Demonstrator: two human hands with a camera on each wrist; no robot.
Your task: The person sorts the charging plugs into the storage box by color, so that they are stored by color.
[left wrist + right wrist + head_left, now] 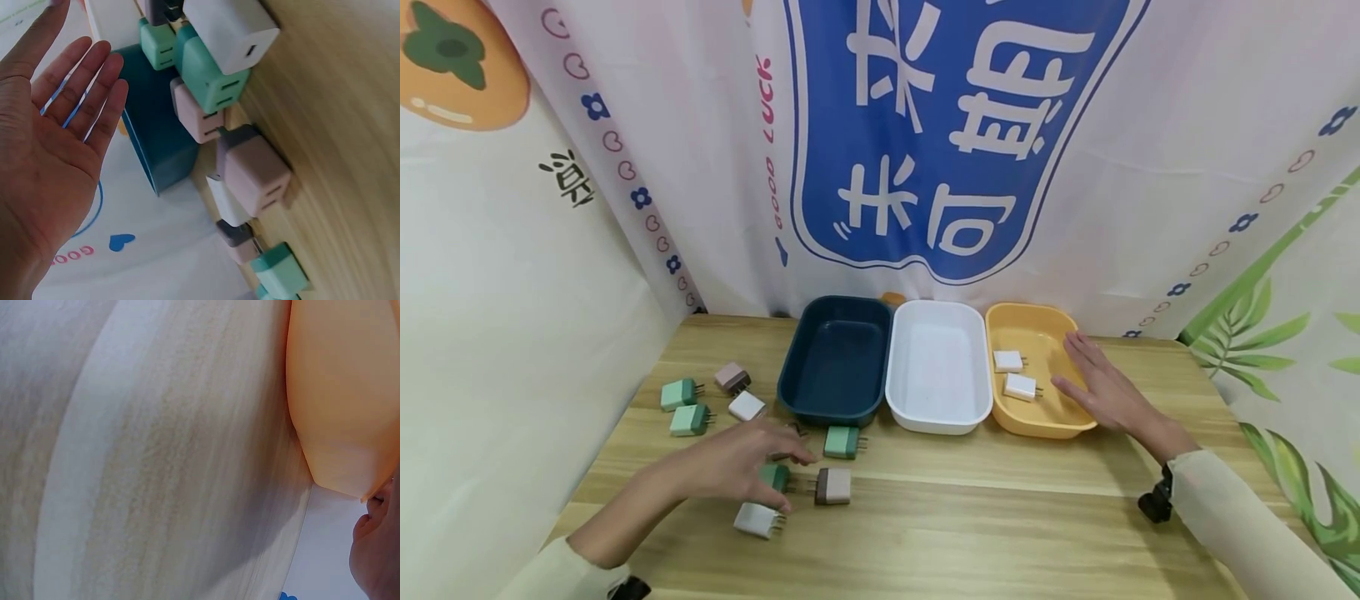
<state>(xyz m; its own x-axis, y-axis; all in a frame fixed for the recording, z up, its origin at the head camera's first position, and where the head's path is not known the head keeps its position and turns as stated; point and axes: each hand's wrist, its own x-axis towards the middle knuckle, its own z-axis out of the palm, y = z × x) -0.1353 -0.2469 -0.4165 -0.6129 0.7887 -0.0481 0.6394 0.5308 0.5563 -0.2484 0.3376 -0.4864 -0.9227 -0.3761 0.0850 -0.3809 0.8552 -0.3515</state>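
My left hand (737,462) hovers over several plug chargers on the table, fingers apart and thumb spread. Beneath it lie a green charger (775,477), partly hidden, and a white charger (757,519). A pink-and-brown charger (833,486) and another green charger (842,442) lie just right of its fingertips. In the left wrist view the palm faces the camera and holds nothing. My right hand (1101,385) rests at the right rim of the yellow tray (1045,429), fairly straight fingers along it and thumb over the inside. Two white chargers (1008,361) lie in that tray.
A dark blue tray (831,414) and a white tray (940,421) stand beside the yellow one in a row. Farther left lie green chargers (690,419), a pink charger (732,377) and a white charger (747,407). A printed curtain (722,167) hangs behind the table.
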